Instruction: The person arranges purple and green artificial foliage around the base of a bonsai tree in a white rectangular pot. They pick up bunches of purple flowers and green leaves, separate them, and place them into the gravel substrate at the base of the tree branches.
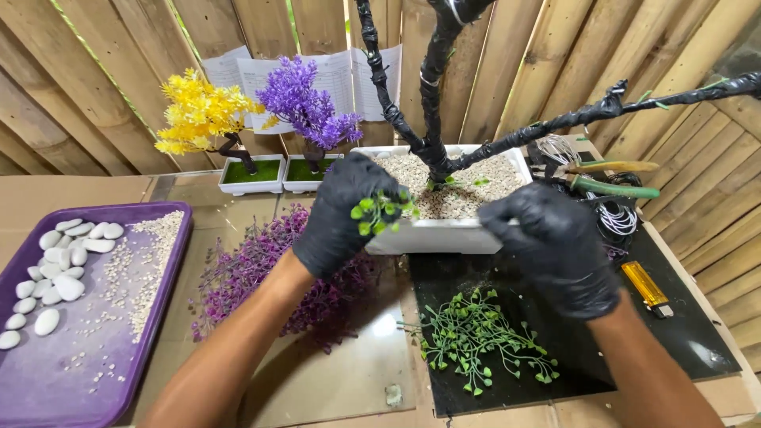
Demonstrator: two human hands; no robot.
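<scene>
- Our left hand (337,212) pinches a green sprig (380,210); right hand (555,242) grips the white planter (444,235).
- Loose gravel (468,186) might spill if we tip it.

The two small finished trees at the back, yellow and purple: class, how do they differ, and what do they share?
The yellow tree stands on the left and has bright yellow foliage; the purple tree stands to its right with violet foliage. The yellow tree's trunk leans and shows plainly; the purple tree's trunk is mostly hidden by its foliage. Both stand in small white pots with green moss-like tops, side by side against the wooden fence.
</scene>
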